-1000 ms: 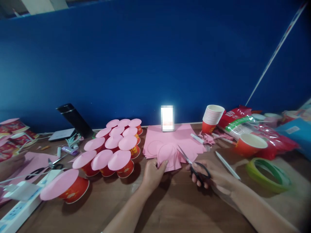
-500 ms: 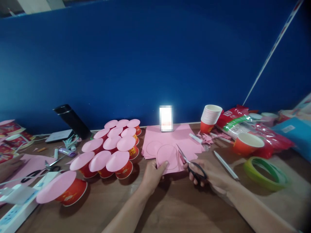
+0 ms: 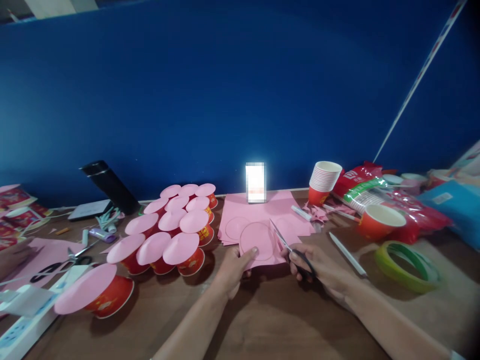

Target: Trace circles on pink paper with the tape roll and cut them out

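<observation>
My left hand [image 3: 233,267] pinches the near edge of a pink paper sheet [image 3: 258,242] that has a circle drawn on it. My right hand [image 3: 318,267] is closed on black-handled scissors [image 3: 290,247]; their blades meet the sheet's right edge. Under and behind the held sheet lies a stack of pink paper [image 3: 262,215] on the wooden table [image 3: 262,320].
Several upturned red cups with pink paper discs [image 3: 176,232] stand to the left, with one more [image 3: 95,295] nearer. A stack of paper cups [image 3: 324,182], a single red cup [image 3: 378,220], a green tape roll [image 3: 407,260], a white pen [image 3: 347,254] and bags lie right. A second pair of scissors [image 3: 56,265] lies far left.
The pink sheet has flattened and turned in my left hand. My right hand has closed the scissors somewhat and moved them left into the sheet's edge.
</observation>
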`<state>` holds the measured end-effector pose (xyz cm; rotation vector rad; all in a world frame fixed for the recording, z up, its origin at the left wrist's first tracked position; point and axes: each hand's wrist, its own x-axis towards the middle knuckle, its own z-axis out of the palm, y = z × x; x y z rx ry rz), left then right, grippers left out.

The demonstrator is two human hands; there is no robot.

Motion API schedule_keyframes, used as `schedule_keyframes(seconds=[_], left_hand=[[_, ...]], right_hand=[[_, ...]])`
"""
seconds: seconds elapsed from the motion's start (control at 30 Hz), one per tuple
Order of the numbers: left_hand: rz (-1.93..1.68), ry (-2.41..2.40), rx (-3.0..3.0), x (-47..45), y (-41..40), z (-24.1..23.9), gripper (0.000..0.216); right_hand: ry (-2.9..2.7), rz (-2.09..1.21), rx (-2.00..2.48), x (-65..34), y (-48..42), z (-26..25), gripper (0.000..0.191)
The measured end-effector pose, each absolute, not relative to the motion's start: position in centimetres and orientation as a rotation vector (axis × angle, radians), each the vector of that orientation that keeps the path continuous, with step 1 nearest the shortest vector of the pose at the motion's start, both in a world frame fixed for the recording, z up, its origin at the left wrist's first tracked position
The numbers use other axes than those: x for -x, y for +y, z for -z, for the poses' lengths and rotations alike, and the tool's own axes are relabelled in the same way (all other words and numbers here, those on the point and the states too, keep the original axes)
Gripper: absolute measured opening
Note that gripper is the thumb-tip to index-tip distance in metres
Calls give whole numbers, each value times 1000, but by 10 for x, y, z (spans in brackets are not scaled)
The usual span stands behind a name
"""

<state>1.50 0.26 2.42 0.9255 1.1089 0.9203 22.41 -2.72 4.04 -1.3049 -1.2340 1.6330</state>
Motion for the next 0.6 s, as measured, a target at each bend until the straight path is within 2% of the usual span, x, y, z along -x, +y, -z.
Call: schedule_keyframes(seconds=[0.6], left_hand=[[-760, 1061, -764, -6, 7, -24, 33]], right_hand=[[-1262, -1628, 1288, -222, -29, -40, 41]])
